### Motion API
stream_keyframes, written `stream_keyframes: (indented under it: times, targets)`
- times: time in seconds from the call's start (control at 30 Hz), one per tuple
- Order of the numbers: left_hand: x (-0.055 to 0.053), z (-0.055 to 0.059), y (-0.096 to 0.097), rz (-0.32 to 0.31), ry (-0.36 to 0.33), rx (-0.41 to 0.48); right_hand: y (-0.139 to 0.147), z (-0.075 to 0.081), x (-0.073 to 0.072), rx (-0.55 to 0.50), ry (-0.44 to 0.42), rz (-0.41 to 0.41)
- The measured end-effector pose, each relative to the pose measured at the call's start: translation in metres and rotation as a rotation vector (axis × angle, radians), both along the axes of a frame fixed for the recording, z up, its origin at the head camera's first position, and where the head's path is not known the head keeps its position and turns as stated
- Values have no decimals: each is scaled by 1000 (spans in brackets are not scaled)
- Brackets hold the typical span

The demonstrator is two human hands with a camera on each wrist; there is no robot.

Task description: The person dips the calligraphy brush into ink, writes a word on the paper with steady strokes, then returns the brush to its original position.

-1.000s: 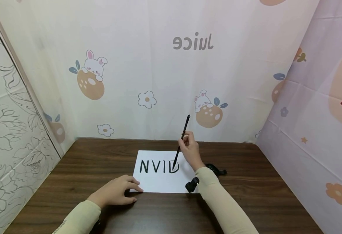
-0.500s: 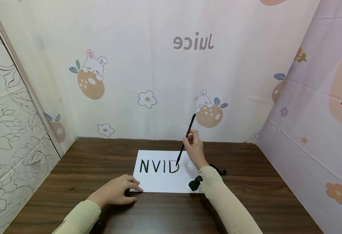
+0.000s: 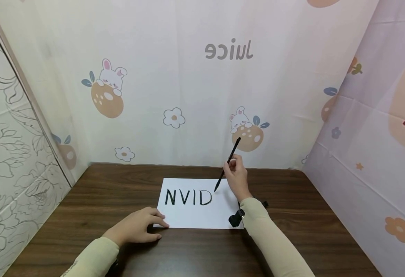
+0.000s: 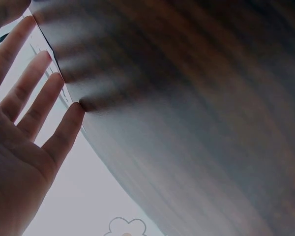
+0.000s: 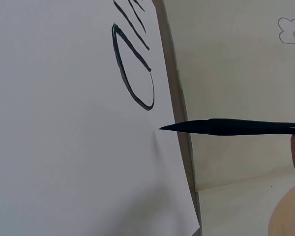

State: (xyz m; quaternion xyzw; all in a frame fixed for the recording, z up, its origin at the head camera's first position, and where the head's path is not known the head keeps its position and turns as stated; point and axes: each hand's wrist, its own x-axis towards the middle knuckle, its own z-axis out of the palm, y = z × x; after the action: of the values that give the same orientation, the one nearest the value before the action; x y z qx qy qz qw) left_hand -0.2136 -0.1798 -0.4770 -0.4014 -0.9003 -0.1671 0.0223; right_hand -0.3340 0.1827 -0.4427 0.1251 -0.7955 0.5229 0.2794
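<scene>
My right hand (image 3: 237, 177) pinches a black writing brush (image 3: 227, 164) partway up its handle. The brush leans, its dark pointed tip (image 5: 179, 127) at or just above the white paper (image 3: 195, 217), to the right of the letter D; contact cannot be told. Black letters NVID (image 3: 188, 197) run across the upper part of the sheet. My left hand (image 3: 138, 226) rests at the sheet's lower left corner, fingers spread and fairly straight, fingertips touching the paper and table. In the left wrist view, the left fingers (image 4: 42, 108) point toward the dark wood surface.
A brown wooden table (image 3: 119, 184) carries the sheet. Behind it hangs a printed curtain (image 3: 178, 77), with more patterned cloth at both sides. Part of a black object (image 3: 265, 204) shows behind the right forearm, and a small black device (image 3: 236, 218) sits at that wrist.
My right hand has moved right with the brush, whose tip has gone from inside the D to the paper at its right. The left hand stays in place.
</scene>
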Motion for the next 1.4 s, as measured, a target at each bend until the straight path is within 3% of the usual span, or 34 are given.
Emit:
stream_keyframes:
  times: [0.4, 0.73, 1.4]
  targets:
    - [1, 0, 0, 6, -9, 1, 3, -3, -1, -17, 26, -5]
    - [1, 1, 1, 7, -8, -2, 2, -3, 0, 28, 44, -9]
    - [0, -1, 0, 5, -9, 0, 2, -8, 3, 48, 19, 12]
